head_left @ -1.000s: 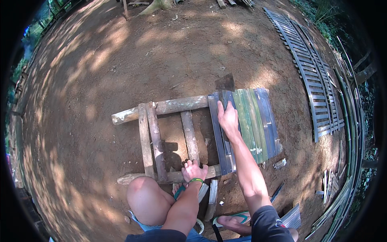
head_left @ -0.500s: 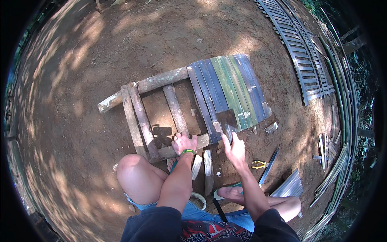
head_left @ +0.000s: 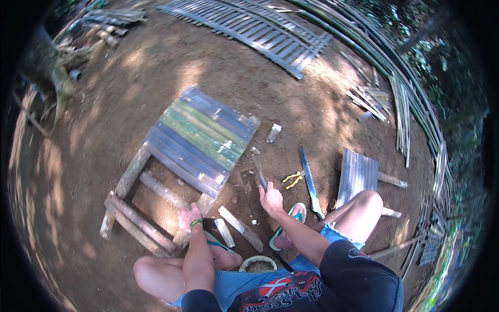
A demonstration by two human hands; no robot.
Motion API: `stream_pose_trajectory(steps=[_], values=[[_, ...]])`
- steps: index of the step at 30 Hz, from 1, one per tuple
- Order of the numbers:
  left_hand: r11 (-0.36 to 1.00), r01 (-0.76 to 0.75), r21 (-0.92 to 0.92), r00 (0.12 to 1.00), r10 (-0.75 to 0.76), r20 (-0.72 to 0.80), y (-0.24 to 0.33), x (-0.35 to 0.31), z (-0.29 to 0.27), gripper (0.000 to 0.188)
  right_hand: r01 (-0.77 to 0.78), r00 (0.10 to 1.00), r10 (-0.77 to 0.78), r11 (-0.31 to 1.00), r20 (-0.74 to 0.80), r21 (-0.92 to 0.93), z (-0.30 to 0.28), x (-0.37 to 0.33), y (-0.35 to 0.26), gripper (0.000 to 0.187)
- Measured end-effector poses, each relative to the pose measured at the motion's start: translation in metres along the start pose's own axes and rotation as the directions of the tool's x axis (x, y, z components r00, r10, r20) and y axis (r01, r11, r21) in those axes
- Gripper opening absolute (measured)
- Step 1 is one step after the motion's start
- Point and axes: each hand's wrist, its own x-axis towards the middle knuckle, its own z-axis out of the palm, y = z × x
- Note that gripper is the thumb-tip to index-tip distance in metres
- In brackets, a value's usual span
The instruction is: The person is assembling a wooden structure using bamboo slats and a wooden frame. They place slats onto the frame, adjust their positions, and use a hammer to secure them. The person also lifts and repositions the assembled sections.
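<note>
A low frame of round logs lies on the ground, partly decked with blue and green slats (head_left: 200, 132). My left hand (head_left: 188, 217) grips its near side log (head_left: 207, 203), where a crosspiece (head_left: 163, 191) meets it, fingers bent over the wood. To the right of the slats, my right hand (head_left: 271, 200) is closed round the handle of a cleaver (head_left: 258, 169), held apart from the frame. Its broad blade shows almost edge-on and is hard to make out. Two split wood pieces (head_left: 240, 229) lie between my hands.
Yellow-handled pliers (head_left: 293, 179) and a long saw (head_left: 309, 179) lie to the right, before a corrugated sheet (head_left: 357, 177). A round bowl (head_left: 258, 263) sits between my legs. Slatted panels (head_left: 249, 31) lie at the back; bamboo poles (head_left: 410, 112) line the right edge.
My view has swung to the right, so the frame appears turned and further left. My right hand has brought the cleaver away from the slats' edge; my left hand stays on the log.
</note>
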Motion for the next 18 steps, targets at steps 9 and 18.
stream_pose_trajectory(steps=[9, 18], values=[[0.998, -0.05, 0.046, 0.991, 0.055, -0.124, -0.004, -0.005, 0.01, 0.052, -0.122, 0.893, 0.136, 0.991, -0.43, 0.06, -0.043, 0.084, 0.09, 0.04], [0.819, -0.566, -0.093, 0.664, 0.386, -0.64, 0.096, -0.044, 0.007, 0.047, -0.218, 0.95, 0.284, 0.901, 0.13, -0.374, -0.3, 0.309, 0.213, 0.042]])
